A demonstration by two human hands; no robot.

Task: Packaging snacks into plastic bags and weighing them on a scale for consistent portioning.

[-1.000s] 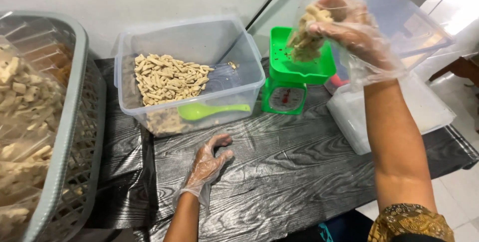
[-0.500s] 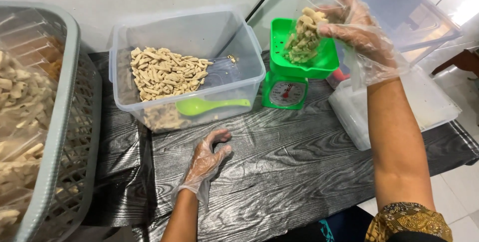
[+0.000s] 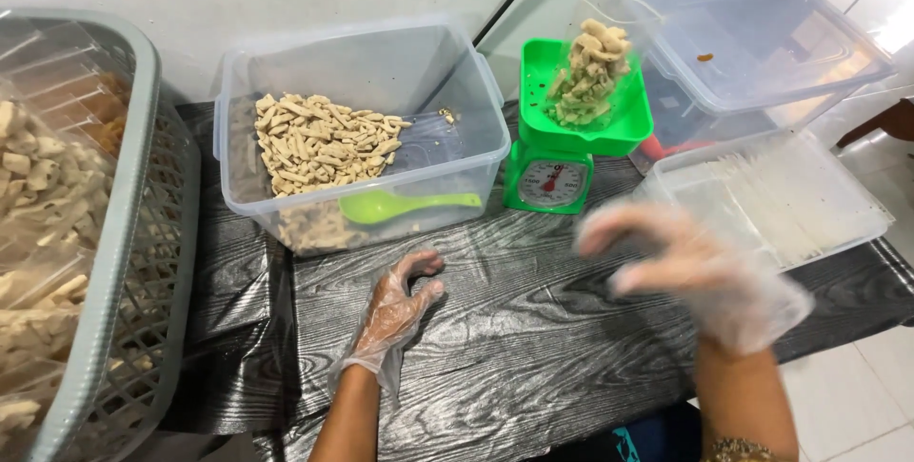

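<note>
Snack-packing workspace (home-style): green scale [image 3: 562, 162], snack tub [image 3: 362, 129].

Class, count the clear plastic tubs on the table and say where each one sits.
2: one tub of snack sticks behind the left hand, one empty tub right of the green scale. Others may be hidden.

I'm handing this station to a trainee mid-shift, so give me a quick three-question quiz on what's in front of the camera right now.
1. True or false: the bag of snack sticks stands on the green scale with neither hand touching it.
2. Where does the green scoop lie?
A. inside the clear tub
B. on the scale
C. in the grey basket
3. Fill in: the left hand rests on the dark ____, while the right hand is blurred above it.

Key: 1 true; 2 A; 3 table.
</note>
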